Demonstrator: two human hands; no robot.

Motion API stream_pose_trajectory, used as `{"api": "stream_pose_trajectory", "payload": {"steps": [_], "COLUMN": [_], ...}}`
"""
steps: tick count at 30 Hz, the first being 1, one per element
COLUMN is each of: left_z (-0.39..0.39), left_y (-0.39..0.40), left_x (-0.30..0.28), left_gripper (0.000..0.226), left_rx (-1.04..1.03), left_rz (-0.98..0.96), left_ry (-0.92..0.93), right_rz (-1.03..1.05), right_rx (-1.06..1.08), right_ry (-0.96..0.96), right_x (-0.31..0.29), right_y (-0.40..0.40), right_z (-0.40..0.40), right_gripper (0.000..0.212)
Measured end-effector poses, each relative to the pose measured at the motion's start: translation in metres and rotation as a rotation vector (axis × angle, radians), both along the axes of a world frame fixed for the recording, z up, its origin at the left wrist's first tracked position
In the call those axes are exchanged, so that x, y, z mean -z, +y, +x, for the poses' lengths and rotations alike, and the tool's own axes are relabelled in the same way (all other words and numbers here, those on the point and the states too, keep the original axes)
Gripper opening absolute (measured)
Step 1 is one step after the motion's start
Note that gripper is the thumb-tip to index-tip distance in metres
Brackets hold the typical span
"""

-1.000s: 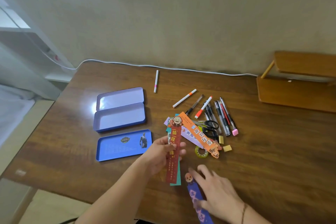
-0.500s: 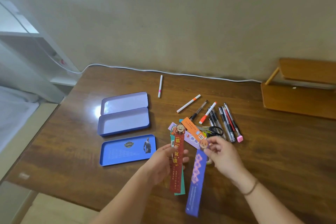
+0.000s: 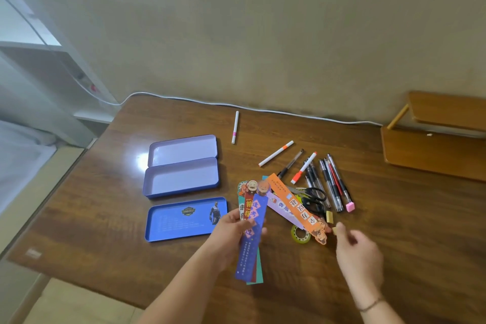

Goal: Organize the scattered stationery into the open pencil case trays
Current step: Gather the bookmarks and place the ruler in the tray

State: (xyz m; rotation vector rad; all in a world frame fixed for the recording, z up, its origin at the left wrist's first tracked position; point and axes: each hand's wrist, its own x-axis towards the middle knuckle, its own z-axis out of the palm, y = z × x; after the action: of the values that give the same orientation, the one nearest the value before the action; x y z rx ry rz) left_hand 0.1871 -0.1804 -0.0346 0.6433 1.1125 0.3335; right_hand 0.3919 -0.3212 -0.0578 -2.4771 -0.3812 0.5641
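My left hand point(image 3: 231, 231) holds a stack of bookmarks point(image 3: 251, 239), the blue one on top of a red and a teal one. My right hand point(image 3: 359, 252) hovers empty, fingers apart, just right of an orange bookmark point(image 3: 294, 205) that lies over a lilac one on the table. Two open purple case halves point(image 3: 181, 166) and a blue tray point(image 3: 184, 218) lie to the left, all empty. A pile of pens point(image 3: 328, 184), scissors point(image 3: 313, 197), a tape roll point(image 3: 300, 234), small erasers point(image 3: 330, 217) and white markers point(image 3: 276, 153) lies right of the trays.
A single white marker with a pink band point(image 3: 234, 127) lies near the table's back edge. A white cable point(image 3: 263, 109) runs along the wall. A wooden shelf stand point(image 3: 436, 137) sits at the far right. The table's left edge drops off beside the trays.
My right hand lifted the blue bookmark, passed it onto the stack in my left hand, let go and drew back to the right beside the orange bookmark.
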Motion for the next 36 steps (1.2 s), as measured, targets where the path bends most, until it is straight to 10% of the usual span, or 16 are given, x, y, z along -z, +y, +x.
{"api": "stream_pose_trajectory", "payload": {"steps": [8,15,21,36], "left_z": [-0.003,-0.006,0.0,-0.015], "left_y": [0.0,0.011,0.006,0.008], "left_x": [0.0,-0.005,-0.005,-0.008], "left_gripper": [0.027,0.026,0.039,0.028], "left_rx": [-0.017,-0.061,-0.025,0.31], "left_rz": [-0.053,-0.051,-0.079,0.009], "left_ry": [0.022,0.08,0.123,0.098], "right_rz": [0.019,0.453,0.668,0.188], "right_rx": [-0.082,-0.293,-0.235,-0.572], "right_ry": [0.235,-0.296,-0.066,-0.004], "right_x": [-0.002,-0.049,-0.088,-0.03], "right_y": [0.007,-0.016,0.031,0.09], "right_z": [-0.014,0.013,0.021,-0.016], "right_gripper": [0.023,0.013,0.01,0.006]}}
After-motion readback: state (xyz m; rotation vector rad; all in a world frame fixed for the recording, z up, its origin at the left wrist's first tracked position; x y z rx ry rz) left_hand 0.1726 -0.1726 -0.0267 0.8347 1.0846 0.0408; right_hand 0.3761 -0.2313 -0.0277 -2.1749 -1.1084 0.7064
